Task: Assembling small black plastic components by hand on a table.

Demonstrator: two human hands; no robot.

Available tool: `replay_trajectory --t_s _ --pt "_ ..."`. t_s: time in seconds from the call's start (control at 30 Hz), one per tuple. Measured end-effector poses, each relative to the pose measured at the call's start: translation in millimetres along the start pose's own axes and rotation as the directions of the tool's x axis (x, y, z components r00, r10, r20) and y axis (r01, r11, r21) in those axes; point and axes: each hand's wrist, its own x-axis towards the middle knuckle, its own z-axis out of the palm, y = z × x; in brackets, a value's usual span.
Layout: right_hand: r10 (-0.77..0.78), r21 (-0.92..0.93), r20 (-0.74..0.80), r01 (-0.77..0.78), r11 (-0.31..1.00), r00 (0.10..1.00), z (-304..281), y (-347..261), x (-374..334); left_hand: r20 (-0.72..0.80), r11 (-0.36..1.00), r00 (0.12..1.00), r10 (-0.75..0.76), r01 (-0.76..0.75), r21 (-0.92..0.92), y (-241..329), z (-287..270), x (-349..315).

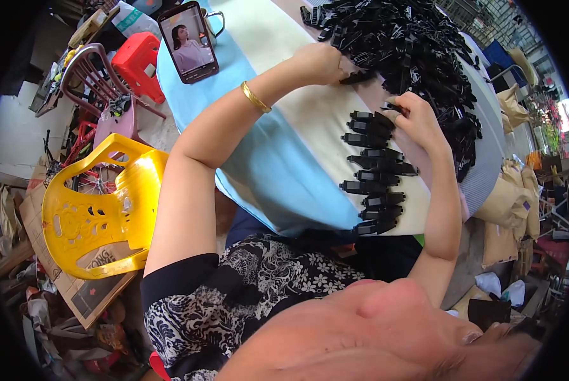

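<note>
My left hand (pixel 324 64) reaches across the table, fingers curled around the end of a black plastic piece (pixel 358 77) at the edge of a big heap. Part of its grip is hidden behind the knuckles. My right hand (pixel 419 120) pinches another small, dark plastic piece (pixel 393 108) between thumb and fingers; its exact shape is hard to make out. Below it, several longer black plastic pieces (pixel 376 160) lie side by side in a row that runs toward the near table edge. The heap of loose black pieces (pixel 398 47) covers the far right of the table.
A phone (pixel 188 46) showing a person on its screen leans against a metal cup (pixel 216 22) at the far left. The striped cloth (pixel 284 162) drapes over the table's edge. Left of me stand a yellow plastic chair (pixel 135 190) and a red stool (pixel 136 63); brown sacks (pixel 506 203) sit to the right.
</note>
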Motion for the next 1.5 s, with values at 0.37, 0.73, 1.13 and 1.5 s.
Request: replay_trajectory --t_s 0.37,0.73,1.13,1.5 --pt "-0.038 -0.023 -0.047 0.037 0.999 0.998 -3.1 -13.3 -12.0 0.175 0.618 0.984 0.011 0.131 -0.776 48.0 25.5 -5.6" --pt "-0.025 0.19 -0.294 0.085 0.978 0.955 8.5 -4.3 -0.8 -0.157 0.935 0.947 0.28 -0.307 -0.181 26.1 25.6 1.9" --pt "-0.106 -0.261 -0.117 0.072 0.963 0.987 -4.1 -0.6 -5.8 -0.062 0.901 0.981 0.184 -0.194 -0.389 27.3 31.7 -2.3" --pt "-0.237 -0.15 -0.141 0.216 0.965 0.961 2.5 -2.0 -0.8 -0.109 0.854 0.948 0.298 -0.316 -0.412 33.7 30.4 -3.0"
